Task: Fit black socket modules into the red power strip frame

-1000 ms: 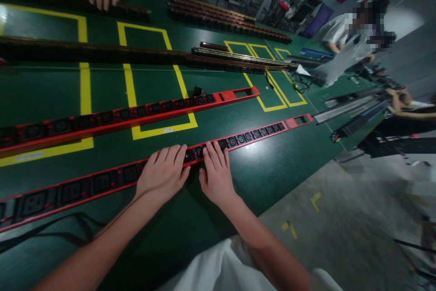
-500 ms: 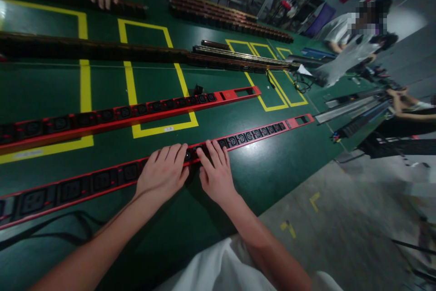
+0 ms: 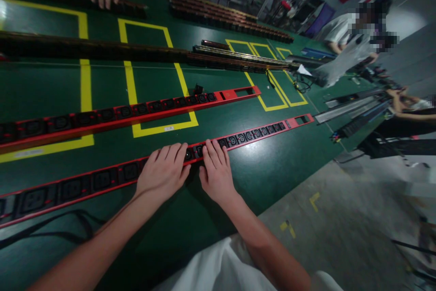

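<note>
One red socket strip [image 3: 129, 171] runs lower left to centre right of frame; your left hand [image 3: 162, 173] lies over it, fingers together, can't tell if pinching; your right hand [image 3: 216, 170] touches it, fingers slightly fanned. Second strip [image 3: 124, 112] lies above.

Near strip [image 3: 195, 151] red, sockets [image 3: 250, 135] black; tabletop [image 3: 272, 168] green, tape outlines [image 3: 131, 86] yellow.
</note>
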Action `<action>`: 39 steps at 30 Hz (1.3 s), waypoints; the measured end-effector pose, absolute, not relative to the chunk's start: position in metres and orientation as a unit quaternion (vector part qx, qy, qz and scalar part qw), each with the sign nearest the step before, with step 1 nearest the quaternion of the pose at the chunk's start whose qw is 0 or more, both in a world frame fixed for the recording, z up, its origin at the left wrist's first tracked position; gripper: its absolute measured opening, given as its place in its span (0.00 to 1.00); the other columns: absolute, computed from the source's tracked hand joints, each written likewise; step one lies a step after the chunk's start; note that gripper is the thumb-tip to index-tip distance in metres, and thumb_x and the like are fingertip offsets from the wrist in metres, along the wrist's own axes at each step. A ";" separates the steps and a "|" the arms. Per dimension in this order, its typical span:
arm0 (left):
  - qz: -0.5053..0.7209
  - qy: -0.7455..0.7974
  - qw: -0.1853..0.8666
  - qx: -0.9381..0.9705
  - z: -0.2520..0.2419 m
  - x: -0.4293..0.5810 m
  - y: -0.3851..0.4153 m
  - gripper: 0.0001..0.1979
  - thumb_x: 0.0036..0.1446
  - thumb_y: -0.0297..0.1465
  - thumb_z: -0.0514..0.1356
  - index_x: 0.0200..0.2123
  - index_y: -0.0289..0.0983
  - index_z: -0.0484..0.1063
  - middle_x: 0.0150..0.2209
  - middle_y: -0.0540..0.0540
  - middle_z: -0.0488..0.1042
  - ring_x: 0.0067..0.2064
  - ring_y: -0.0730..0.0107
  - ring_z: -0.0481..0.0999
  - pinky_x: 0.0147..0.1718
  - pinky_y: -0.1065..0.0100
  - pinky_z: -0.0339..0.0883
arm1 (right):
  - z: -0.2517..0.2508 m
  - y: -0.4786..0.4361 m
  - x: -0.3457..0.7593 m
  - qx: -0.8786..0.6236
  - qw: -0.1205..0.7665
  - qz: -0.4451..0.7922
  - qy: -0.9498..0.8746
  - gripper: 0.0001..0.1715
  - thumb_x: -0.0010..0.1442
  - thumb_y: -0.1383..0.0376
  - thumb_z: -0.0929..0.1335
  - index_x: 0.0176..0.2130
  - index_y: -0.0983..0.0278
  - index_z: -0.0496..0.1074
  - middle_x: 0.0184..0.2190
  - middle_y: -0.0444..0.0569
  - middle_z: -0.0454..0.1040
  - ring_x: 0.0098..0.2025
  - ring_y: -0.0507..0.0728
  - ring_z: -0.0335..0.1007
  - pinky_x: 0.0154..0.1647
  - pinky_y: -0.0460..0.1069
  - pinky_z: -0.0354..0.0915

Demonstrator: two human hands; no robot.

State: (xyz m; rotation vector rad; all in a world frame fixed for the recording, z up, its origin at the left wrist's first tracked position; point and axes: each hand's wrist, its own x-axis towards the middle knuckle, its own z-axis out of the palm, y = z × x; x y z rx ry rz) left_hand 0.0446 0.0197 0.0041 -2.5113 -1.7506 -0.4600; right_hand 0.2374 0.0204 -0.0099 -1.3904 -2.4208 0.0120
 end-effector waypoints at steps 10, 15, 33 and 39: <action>-0.154 -0.564 0.015 -0.811 0.003 0.044 0.021 0.24 0.66 0.34 0.54 0.61 0.27 0.69 0.55 0.33 0.75 0.52 0.47 0.74 0.49 0.52 0.66 | -0.008 0.019 0.237 -0.490 0.150 0.001 -0.859 0.34 0.66 0.70 0.62 0.70 0.64 0.59 0.74 0.57 0.51 0.78 0.63 0.35 0.75 0.67 0.44; -0.148 -0.567 0.013 -0.810 0.004 0.045 0.020 0.25 0.64 0.32 0.54 0.61 0.27 0.69 0.55 0.33 0.75 0.52 0.47 0.74 0.49 0.52 0.66 | -0.005 0.019 0.238 -0.488 0.130 0.006 -0.863 0.37 0.65 0.70 0.64 0.71 0.58 0.59 0.75 0.57 0.47 0.77 0.66 0.34 0.74 0.69 0.43; -0.139 -0.572 -0.002 -0.808 0.005 0.044 0.020 0.25 0.66 0.34 0.52 0.62 0.28 0.68 0.57 0.32 0.74 0.53 0.47 0.73 0.50 0.51 0.66 | -0.004 0.019 0.237 -0.496 0.123 0.010 -0.860 0.35 0.66 0.70 0.63 0.70 0.63 0.59 0.74 0.56 0.50 0.77 0.65 0.35 0.74 0.68 0.42; -0.144 -0.572 -0.009 -0.808 0.005 0.044 0.020 0.25 0.67 0.34 0.52 0.62 0.29 0.68 0.57 0.32 0.74 0.54 0.47 0.73 0.50 0.51 0.66 | -0.004 0.020 0.235 -0.501 0.123 0.019 -0.856 0.35 0.66 0.69 0.63 0.70 0.64 0.59 0.74 0.55 0.51 0.77 0.64 0.35 0.75 0.67 0.41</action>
